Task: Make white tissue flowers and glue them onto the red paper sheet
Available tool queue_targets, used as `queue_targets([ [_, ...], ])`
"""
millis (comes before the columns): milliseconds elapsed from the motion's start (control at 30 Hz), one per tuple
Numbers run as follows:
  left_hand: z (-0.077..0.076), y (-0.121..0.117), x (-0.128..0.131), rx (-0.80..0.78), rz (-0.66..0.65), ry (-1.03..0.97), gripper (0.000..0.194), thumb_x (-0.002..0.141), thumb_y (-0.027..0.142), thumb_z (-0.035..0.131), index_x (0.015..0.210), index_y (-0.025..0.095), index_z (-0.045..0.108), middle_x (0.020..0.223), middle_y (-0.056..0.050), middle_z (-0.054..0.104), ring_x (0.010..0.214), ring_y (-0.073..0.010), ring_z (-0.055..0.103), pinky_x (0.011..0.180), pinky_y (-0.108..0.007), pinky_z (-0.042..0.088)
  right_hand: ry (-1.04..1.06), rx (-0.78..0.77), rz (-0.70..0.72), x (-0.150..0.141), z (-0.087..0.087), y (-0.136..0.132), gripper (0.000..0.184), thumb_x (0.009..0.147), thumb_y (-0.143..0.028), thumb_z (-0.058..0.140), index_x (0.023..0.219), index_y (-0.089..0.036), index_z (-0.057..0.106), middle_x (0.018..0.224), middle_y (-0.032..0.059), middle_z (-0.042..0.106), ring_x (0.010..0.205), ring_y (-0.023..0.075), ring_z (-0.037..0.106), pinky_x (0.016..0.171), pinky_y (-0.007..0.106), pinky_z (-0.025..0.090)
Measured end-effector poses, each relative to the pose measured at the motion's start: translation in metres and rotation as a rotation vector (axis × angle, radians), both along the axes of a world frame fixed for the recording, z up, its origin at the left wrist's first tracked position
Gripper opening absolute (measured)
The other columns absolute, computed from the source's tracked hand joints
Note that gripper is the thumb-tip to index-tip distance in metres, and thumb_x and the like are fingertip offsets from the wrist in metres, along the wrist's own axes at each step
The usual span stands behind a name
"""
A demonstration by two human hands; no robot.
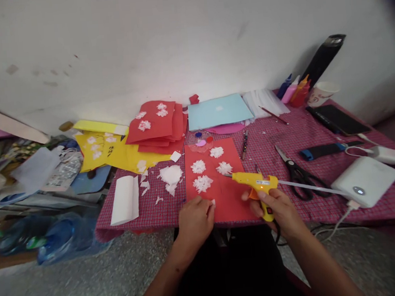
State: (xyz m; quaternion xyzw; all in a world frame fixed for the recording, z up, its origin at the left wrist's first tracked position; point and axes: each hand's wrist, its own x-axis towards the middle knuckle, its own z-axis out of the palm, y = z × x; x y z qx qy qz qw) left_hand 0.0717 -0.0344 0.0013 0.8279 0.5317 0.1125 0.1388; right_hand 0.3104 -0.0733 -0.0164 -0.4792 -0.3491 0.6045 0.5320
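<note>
A checked cloth covers the tabletop (259,147) below a pale wall (188,38). Both hands reach in from the near edge: the left hand (196,218), palm down, pinches a white scrap (213,203) over the red card (228,200); the right (275,205) grips the glue gun (256,182), nozzle pointing left toward a paper flower (224,167).

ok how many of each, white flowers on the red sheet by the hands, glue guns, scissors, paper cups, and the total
white flowers on the red sheet: 4
glue gun: 1
scissors: 1
paper cup: 1
total: 7
</note>
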Motion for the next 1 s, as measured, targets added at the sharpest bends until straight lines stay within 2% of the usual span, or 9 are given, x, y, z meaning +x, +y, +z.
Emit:
queue_targets([
  [133, -0.005, 0.001, 0.008, 0.054, 0.056, 0.012, 0.027, 0.099, 0.03, 0.049, 0.082, 0.02, 0.069, 0.081, -0.003, 0.07, 0.078, -0.0169, 0.065, 0.07, -0.028, 0.045, 0.007, -0.003, 0.008, 0.001, -0.001, 0.0, 0.041, 0.092, -0.052, 0.06, 0.1, -0.012, 0.068, 0.054, -0.0016, 0.054, 0.033, 0.0049, 0.031, 0.032, 0.02, 0.013],
  [333, -0.008, 0.007, 0.018, 0.092, 0.179, 0.021, 0.029, 0.098, 0.032, 0.05, 0.078, 0.02, 0.066, 0.079, -0.003, 0.072, 0.075, -0.0162, 0.066, 0.067, -0.026, 0.041, 0.011, 0.011, 0.023, 0.001, 0.002, -0.001, 0.04, 0.091, -0.052, 0.063, 0.099, -0.013, 0.068, 0.054, -0.0017, 0.053, 0.037, 0.0052, 0.033, 0.035, 0.02, 0.016],
  [500, -0.01, 0.011, 0.022, 0.083, 0.246, 0.036, 0.029, 0.097, 0.033, 0.051, 0.076, 0.02, 0.066, 0.077, -0.003, 0.072, 0.072, -0.0158, 0.066, 0.065, -0.026, 0.038, 0.018, -0.009, 0.092, 0.004, 0.003, -0.004, 0.044, 0.092, -0.055, 0.06, 0.102, -0.013, 0.068, 0.056, -0.0021, 0.053, 0.035, 0.005, 0.031, 0.033, 0.02, 0.015],
  [800, -0.008, 0.017, 0.031, 0.048, 0.33, 0.16, 0.03, 0.097, 0.036, 0.049, 0.081, 0.021, 0.069, 0.079, -0.003, 0.075, 0.069, -0.0163, 0.066, 0.06, -0.027, 0.033, 0.059, 0.047, 0.104, 0.006, 0.005, -0.004, 0.043, 0.09, -0.054, 0.063, 0.1, -0.013, 0.069, 0.054, -0.0014, 0.053, 0.038, 0.0061, 0.034, 0.035, 0.02, 0.018],
  [1000, -0.005, 0.02, 0.035, 0.04, 0.335, 0.196, 0.028, 0.096, 0.033, 0.048, 0.082, 0.021, 0.069, 0.081, -0.004, 0.075, 0.07, -0.0179, 0.066, 0.059, -0.026, 0.033, 0.096, 0.04, 0.113, 0.006, 0.005, -0.006, 0.039, 0.09, -0.054, 0.063, 0.095, -0.015, 0.07, 0.054, -0.0006, 0.054, 0.036, 0.0059, 0.031, 0.033, 0.02, 0.016],
])
